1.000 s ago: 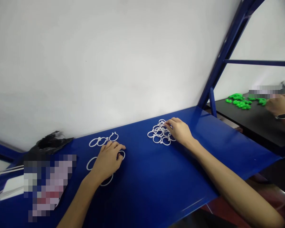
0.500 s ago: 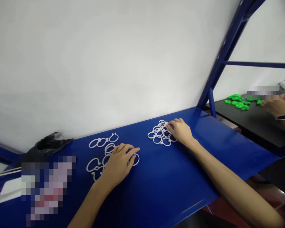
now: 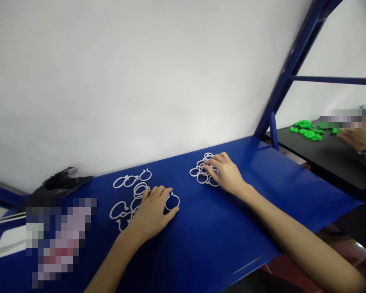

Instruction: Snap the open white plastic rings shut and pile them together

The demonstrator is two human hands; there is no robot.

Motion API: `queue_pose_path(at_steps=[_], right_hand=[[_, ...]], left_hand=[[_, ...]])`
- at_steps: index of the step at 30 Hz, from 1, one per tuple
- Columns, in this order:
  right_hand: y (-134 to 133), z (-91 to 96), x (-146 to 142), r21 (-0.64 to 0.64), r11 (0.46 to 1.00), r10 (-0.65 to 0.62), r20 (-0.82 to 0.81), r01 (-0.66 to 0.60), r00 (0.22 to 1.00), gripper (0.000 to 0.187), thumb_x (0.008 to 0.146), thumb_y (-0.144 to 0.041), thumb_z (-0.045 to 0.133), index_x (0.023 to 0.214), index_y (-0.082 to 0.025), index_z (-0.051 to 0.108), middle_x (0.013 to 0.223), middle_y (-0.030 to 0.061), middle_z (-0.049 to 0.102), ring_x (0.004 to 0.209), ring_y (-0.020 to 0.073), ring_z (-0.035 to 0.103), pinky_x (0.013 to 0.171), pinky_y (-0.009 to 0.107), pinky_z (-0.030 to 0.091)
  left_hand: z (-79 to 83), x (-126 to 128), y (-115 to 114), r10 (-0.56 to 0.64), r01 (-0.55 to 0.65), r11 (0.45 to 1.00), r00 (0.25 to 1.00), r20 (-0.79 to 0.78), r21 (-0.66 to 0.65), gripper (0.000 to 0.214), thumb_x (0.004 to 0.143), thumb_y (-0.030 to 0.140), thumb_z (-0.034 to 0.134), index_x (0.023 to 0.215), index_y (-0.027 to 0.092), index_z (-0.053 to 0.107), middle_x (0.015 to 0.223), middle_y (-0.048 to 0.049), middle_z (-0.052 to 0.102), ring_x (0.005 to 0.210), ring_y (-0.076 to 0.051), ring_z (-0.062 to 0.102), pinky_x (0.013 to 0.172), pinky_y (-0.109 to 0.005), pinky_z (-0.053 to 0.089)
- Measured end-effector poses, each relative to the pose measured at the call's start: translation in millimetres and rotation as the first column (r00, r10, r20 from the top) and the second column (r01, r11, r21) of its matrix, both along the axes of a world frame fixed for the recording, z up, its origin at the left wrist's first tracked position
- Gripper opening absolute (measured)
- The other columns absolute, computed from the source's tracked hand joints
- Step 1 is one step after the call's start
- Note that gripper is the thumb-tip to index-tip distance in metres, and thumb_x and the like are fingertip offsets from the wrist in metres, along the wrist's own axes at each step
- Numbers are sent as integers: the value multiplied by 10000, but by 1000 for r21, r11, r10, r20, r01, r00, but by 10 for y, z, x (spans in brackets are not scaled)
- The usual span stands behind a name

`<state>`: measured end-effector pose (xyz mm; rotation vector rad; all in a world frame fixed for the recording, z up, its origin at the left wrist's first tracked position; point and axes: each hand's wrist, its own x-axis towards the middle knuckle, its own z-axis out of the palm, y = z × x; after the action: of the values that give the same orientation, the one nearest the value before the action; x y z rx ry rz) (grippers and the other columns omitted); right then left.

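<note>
White open rings with small knobbed ends, resembling shower curtain rings, lie in two groups on the blue table (image 3: 195, 236). Over the left group (image 3: 118, 210) rests my left hand (image 3: 152, 211), its fingers spread and its thumb apart. One ring (image 3: 179, 200) shows between that thumb and the fingers; I cannot tell whether they touch it. My right hand (image 3: 227, 173) reaches over the tighter heap of rings (image 3: 202, 178), palm down with fingers stretched across it. Its fingers cover part of the heap. No ring is visibly gripped in either hand.
A crumpled black plastic bag (image 3: 62, 183) and a white flat item (image 3: 14, 242) lie at the left, by a blurred-out patch. A blue metal frame (image 3: 280, 81) rises at the right. Beyond it, another person's hand (image 3: 360, 138) is near green pieces (image 3: 311, 134) on a black table (image 3: 332, 162).
My right hand has moved left from the heap's right edge to over its middle, its fingers stretching out. My left thumb has swung away from the fingers, nearer the lone ring.
</note>
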<state>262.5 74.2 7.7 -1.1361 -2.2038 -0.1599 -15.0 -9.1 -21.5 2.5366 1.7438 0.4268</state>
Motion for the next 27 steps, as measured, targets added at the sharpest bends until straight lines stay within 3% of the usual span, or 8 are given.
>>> queue_pose_path(at_steps=[2, 5, 9, 12, 16, 19, 23, 27], right_hand=[[-150, -10, -139, -90, 978, 190, 3, -189, 982, 274, 999, -369, 506, 1021, -188, 711, 942, 82, 691, 919, 230, 553, 846, 366, 485], [-354, -83, -332, -275, 884, 385, -30, -378, 922, 298, 978, -424, 539, 1062, -181, 691, 915, 70, 691, 887, 205, 591, 805, 331, 496], [-473, -189, -460, -407, 794, 395, -221, -452, 892, 183, 967, -321, 575, 1043, -169, 644, 821, 29, 682, 729, 148, 618, 697, 263, 490], [-457, -213, -456, -417, 770, 375, -314, -482, 872, 125, 977, -248, 541, 958, -173, 639, 773, 9, 674, 660, 123, 611, 653, 236, 476], [-434, -204, -432, -387, 708, 482, -344, -590, 805, 147, 985, -258, 541, 967, -175, 660, 832, 23, 705, 740, 132, 641, 693, 235, 487], [-458, -177, -438, -358, 726, 500, -312, -587, 808, 201, 1003, -287, 510, 986, -173, 675, 878, 38, 715, 780, 146, 646, 728, 256, 500], [-506, -119, -443, -318, 804, 409, -318, -503, 855, 261, 994, -360, 521, 1107, -162, 646, 1025, 85, 691, 893, 176, 651, 812, 312, 521], [-527, -137, -450, -267, 794, 446, -354, -545, 822, 299, 920, -365, 641, 1133, -156, 620, 894, 56, 681, 763, 156, 649, 714, 281, 537]], left_hand=[[-10, 49, -10, -17, 16, 1000, 999, 42, 16, 409, 864, 405, 602, 1225, 214, 572, 1088, -66, 636, 1034, -266, 581, 977, -466, 372], [-11, 152, -45, -50, 41, 997, 989, 140, 67, 448, 837, 352, 639, 1252, 212, 544, 1080, -58, 633, 1024, -254, 575, 964, -453, 376], [76, 291, -112, -83, 60, 995, 949, 306, 83, 438, 813, 318, 668, 1230, 228, 571, 1061, -50, 639, 1030, -253, 566, 966, -453, 383], [191, 334, -144, 10, 38, 996, 861, 509, -85, 321, 864, 371, 614, 1163, 255, 612, 1002, -28, 658, 985, -229, 593, 939, -419, 424], [258, 322, -148, 199, 102, 922, 705, 681, -374, 276, 920, 474, 522, 1042, 251, 630, 948, -6, 683, 888, -186, 624, 831, -334, 473], [229, 314, -137, 222, 117, 910, 672, 707, -397, 267, 910, 490, 539, 951, 241, 625, 893, 14, 667, 821, -162, 606, 780, -297, 463], [189, 312, -108, 294, -7, 926, 639, 711, -377, 286, 896, 502, 549, 870, 223, 606, 795, 27, 629, 752, -149, 577, 716, -273, 436], [158, 314, -80, 335, -45, 923, 583, 740, -383, 337, 867, 537, 579, 792, 209, 561, 714, 46, 559, 677, -126, 521, 672, -252, 416]])
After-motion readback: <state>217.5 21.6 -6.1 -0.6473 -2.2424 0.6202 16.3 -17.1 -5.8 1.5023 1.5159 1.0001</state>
